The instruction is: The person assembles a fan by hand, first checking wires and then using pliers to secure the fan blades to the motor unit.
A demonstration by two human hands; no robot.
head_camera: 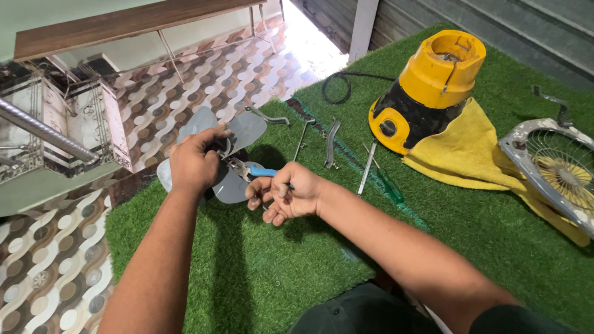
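Left hand (pixel 193 162) clamped over the hub of a grey fan blade (pixel 244 128), fingers curled tight around the centre, blade held up off the green turf mat (pixel 266 272). Blade lobes sticking out above, left and below the hand. Right hand (pixel 286 193) closed in a fist round blue-handled pliers (pixel 252 171), pliers' nose pointing left into the blade hub, just beside the left fingers. Exact contact point between nose and hub hidden by the hand. Both hands close together, over the left part of the mat near its edge.

On the mat, right of the hands: green-handled screwdriver (pixel 385 179) lying diagonally, a thin metal rod (pixel 303 137), a flat metal bracket (pixel 333 143), another bent metal piece (pixel 267 115) near the top blade lobe. Farther right: yellow and black motor housing (pixel 427 93) standing upright, opening on top, resting against a yellow cloth (pixel 467 148). Black cable (pixel 337 86) looping from behind the housing. At far right edge, grey fan frame with wire grille (pixel 557 170) lying partly on the cloth. Patterned tile floor (pixel 55 266) left of the mat, wooden bench (pixel 124 21) at top left.
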